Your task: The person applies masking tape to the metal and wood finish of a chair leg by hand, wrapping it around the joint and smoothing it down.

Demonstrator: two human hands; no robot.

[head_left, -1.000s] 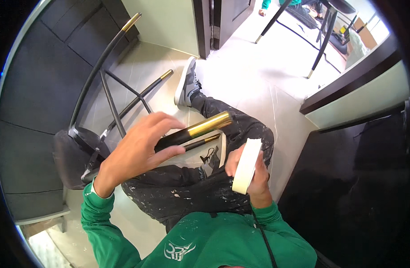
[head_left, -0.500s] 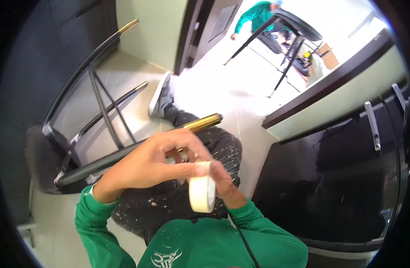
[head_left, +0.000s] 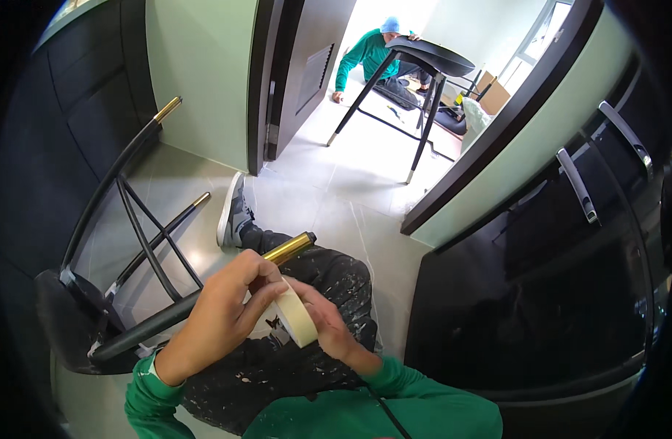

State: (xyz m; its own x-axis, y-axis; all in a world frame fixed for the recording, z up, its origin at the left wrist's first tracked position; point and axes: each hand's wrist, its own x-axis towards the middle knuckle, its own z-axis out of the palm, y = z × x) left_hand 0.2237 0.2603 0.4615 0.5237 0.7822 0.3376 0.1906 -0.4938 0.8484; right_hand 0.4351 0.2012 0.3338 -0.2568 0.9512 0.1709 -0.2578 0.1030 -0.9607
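A roll of cream masking tape (head_left: 298, 322) is between my two hands above my lap, tilted. My left hand (head_left: 230, 311) pinches the tape's upper edge between thumb and fingers. My right hand (head_left: 327, 322) grips the roll from its right side, some fingers hidden behind it. Just beyond my left hand, the gold end (head_left: 290, 249) of a black chair leg (head_left: 157, 318) sticks out over my thigh. That leg belongs to a black chair (head_left: 83, 329) lying tipped over on my left, with its other gold-tipped legs pointing away from its seat.
A dark glossy cabinet (head_left: 519, 322) with metal handles (head_left: 576, 186) stands on my right. Ahead is a doorway with a louvred door (head_left: 303, 80). Beyond it stands another black chair (head_left: 431, 58), and a person in green (head_left: 365, 58) sits on the floor near a cardboard box (head_left: 488, 86).
The head view has shifted, showing more of the room ahead. The tape roll has turned from nearly upright to a slant, and my right hand now shows more at its right side.
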